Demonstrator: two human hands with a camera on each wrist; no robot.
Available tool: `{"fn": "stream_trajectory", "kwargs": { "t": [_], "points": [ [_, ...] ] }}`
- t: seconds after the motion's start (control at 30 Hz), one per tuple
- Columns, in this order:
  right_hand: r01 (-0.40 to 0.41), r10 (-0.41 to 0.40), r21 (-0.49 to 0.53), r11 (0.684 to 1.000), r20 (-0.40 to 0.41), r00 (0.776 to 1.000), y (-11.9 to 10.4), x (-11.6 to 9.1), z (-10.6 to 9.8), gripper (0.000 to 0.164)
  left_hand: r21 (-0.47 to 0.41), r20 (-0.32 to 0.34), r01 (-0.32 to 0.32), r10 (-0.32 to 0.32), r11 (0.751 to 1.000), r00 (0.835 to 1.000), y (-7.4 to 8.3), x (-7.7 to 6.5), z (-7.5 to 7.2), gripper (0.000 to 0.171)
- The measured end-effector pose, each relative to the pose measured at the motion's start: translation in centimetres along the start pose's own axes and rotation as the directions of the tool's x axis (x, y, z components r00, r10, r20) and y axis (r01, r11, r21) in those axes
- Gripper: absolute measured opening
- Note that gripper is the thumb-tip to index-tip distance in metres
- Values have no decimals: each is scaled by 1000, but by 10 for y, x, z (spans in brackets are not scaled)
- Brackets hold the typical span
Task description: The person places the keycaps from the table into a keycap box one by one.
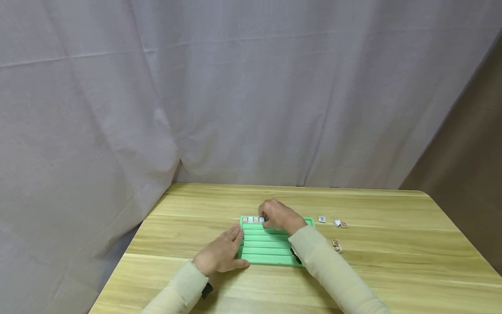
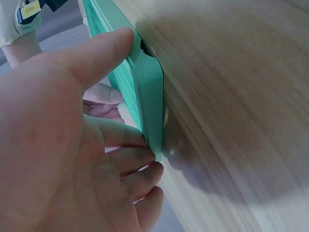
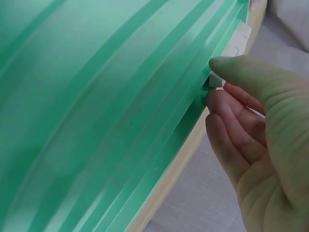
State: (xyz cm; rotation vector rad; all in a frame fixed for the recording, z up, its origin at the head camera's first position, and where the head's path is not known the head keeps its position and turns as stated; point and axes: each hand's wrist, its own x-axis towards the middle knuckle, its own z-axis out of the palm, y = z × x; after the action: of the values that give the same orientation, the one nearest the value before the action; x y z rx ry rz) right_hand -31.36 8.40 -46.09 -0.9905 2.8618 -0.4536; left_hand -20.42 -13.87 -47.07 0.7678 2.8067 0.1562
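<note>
A green ridged tray (image 1: 266, 244) lies on the table with several small white and tan keycaps (image 1: 250, 220) at the left of its far row. My right hand (image 1: 277, 215) reaches over the tray to that row. In the right wrist view, its thumb and index finger pinch a white keycap (image 3: 217, 80) at the tray's far edge; the fingers partly hide it. My left hand (image 1: 221, 251) rests against the tray's near left corner. In the left wrist view, the thumb lies on the near rim and the fingertips touch the left side.
Right of the tray, a white keycap (image 1: 322, 219) lies on the wooden table (image 1: 396, 244). Farther right are a white piece (image 1: 337, 223) and a tan keycap (image 1: 344, 224). Brown and tan keycaps (image 1: 336, 244) sit nearer. A grey curtain (image 1: 251, 96) hangs behind the table.
</note>
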Motion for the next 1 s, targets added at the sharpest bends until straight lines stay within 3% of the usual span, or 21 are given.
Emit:
{"fn": "stream_trajectory", "kwargs": {
  "t": [0.23,0.4,0.77,0.9,1.0],
  "points": [
    [-3,2,-1,1000,-43,999,12,-10,-9,14,-6,-4,8,-8,1000,1000,-2,1,0,95],
    [-35,35,-15,999,-49,998,30,-26,-22,10,-15,-5,6,-6,1000,1000,-2,3,0,95],
    [-86,83,-31,996,-68,994,77,-78,-56,14,-34,-8,-6,6,999,1000,0,3,-1,95],
    [-104,101,-53,993,-51,994,91,-99,-70,7,-41,-1,-1,1,999,1000,0,3,-1,95],
    [-129,127,-76,989,-30,991,101,-113,-79,12,-44,0,0,0,999,1000,0,3,-1,95]
  ]
}}
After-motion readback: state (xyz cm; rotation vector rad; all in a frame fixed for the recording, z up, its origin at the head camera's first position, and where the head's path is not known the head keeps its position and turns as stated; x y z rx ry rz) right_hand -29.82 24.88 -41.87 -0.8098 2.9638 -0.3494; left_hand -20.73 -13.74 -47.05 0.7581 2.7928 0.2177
